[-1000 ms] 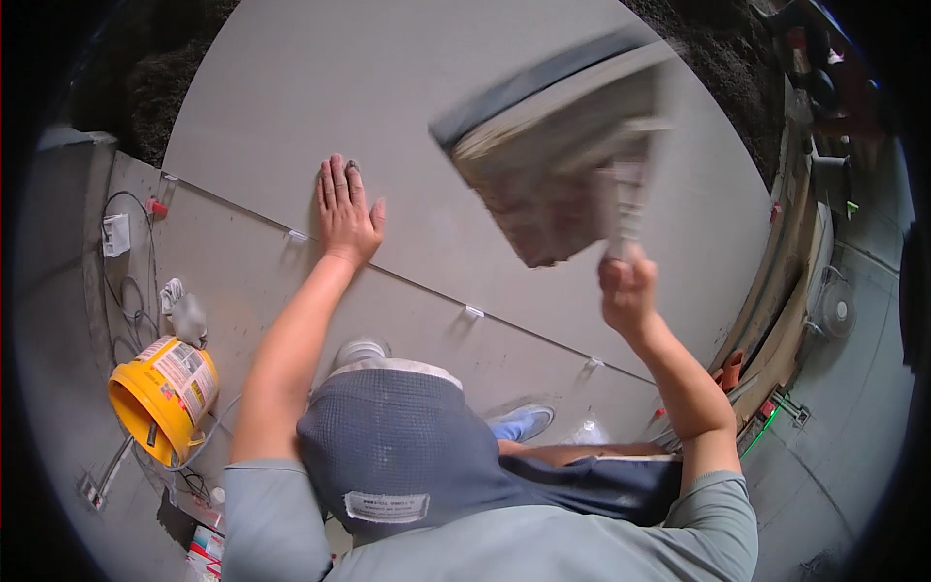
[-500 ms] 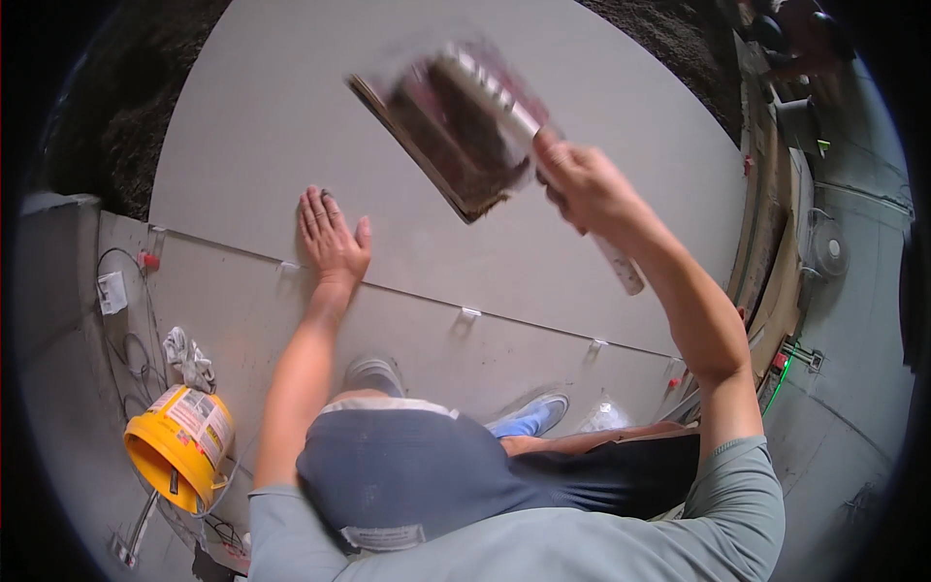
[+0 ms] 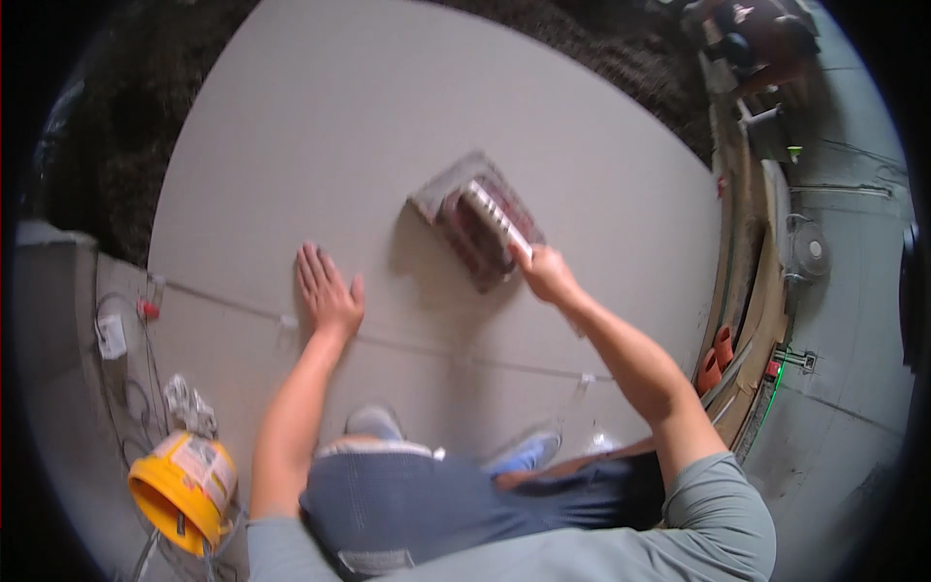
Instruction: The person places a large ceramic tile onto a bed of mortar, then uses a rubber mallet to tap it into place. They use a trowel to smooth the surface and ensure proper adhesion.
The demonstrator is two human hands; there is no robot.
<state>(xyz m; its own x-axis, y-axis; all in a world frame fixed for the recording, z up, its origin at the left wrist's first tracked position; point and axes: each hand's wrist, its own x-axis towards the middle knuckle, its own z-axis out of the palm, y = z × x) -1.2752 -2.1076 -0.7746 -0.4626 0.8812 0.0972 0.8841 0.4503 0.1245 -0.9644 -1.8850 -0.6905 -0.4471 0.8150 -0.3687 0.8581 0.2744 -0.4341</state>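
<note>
A large pale grey floor tile point(image 3: 320, 116) lies in front of me. My left hand point(image 3: 331, 299) rests palm down near its front edge, fingers stretched out. My right hand point(image 3: 545, 275) is closed around the handle of a tile beater point(image 3: 473, 231), a wide, flat, dirt-stained tamping head with a ribbed strip along its back. The beater is low over the middle of the tile, its dark shadow beside it; I cannot tell whether it touches. Small white levelling clips point(image 3: 587, 379) stand in the joint between this tile and the nearer one.
A yellow bucket point(image 3: 155, 475) lies tilted at lower left, by a crumpled cloth point(image 3: 190, 405) and cables. Dark loose mortar point(image 3: 116, 145) borders the tile's far side. Boards point(image 3: 761, 301), orange clogs point(image 3: 718, 357) and a green laser line lie at right. Another person point(image 3: 766, 44) crouches at far right.
My right hand has brought the tile beater down from a raised, blurred swing toward the tile. My left hand stays flat on the tile. The whole view has shifted slightly.
</note>
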